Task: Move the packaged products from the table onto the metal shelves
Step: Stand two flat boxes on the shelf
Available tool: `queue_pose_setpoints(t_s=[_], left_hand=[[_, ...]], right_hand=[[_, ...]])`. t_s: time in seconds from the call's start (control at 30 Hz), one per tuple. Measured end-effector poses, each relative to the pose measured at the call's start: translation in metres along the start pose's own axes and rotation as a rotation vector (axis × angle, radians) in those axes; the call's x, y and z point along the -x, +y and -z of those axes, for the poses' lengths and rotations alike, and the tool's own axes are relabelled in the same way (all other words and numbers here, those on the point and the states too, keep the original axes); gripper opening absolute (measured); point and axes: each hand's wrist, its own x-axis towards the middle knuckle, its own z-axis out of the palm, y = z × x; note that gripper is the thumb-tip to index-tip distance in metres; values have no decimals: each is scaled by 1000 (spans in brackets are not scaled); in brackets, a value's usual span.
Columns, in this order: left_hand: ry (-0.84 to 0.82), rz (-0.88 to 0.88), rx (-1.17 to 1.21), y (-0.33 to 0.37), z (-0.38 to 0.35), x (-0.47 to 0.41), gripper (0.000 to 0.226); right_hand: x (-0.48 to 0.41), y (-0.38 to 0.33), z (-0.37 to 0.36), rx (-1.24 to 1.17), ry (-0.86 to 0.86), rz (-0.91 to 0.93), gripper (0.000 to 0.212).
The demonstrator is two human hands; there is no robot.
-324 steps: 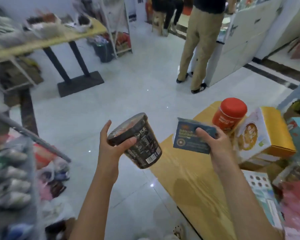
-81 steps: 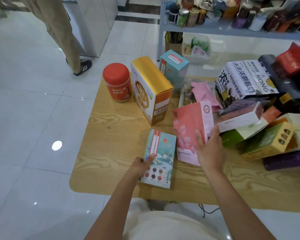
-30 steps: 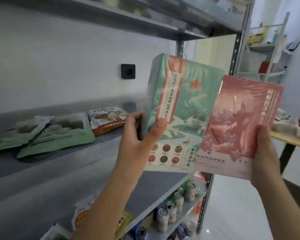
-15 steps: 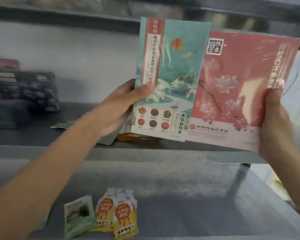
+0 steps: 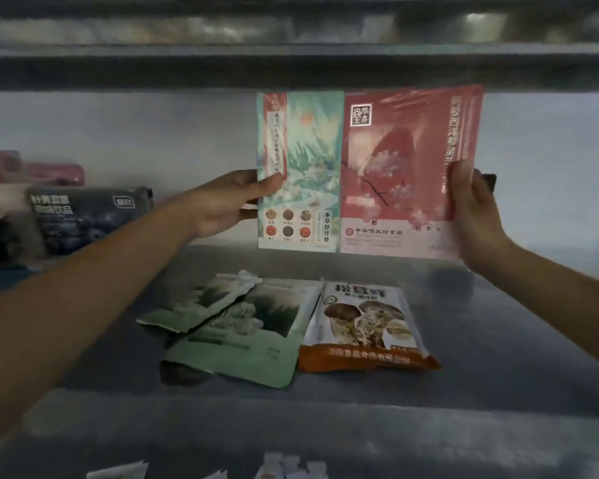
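Two packaged boxes held up inside the shelf bay, not set down yet.

Left hand (image 5: 229, 202) grip is closed on the left edge of the teal box (image 5: 301, 167), thumb on its front. Right hand (image 5: 474, 209) grip is closed on the right edge of the pink box (image 5: 408, 167). Both boxes are upright, touching edge to edge, over the back of the metal shelf (image 5: 498, 357). They sit behind the flat green pouches (image 5: 242, 340) and the mushroom pouch (image 5: 363, 326). I can't tell if their bottoms touch the shelf. Best move, I'd say: lower both straight down behind the pouches, watching the upper shelf (image 5: 187, 67) lip near their tops. Seat the bottom edges, lean the boxes back on the wall, then loosen. Thin boxes probably tip forward.
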Motion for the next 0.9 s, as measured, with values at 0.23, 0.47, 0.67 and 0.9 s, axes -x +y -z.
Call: queue_pose_setpoints(t_s=[0.23,0.47,0.67,0.9], left_hand=[[29,83,94,-62,61,-49,88],[7,147,110,-114,82,-64,69],[-2,147,124,-119,81,-64,56],[38,128,126,-123,77,-67,50]], right_hand=[[-33,49,-74,-28,-169,-2,55],[-43,87,-81,-78,-313,-167,72],[-45,96,-73,-168,-398,-209,96],[-35,94,-91,-195,-186,-167,48]])
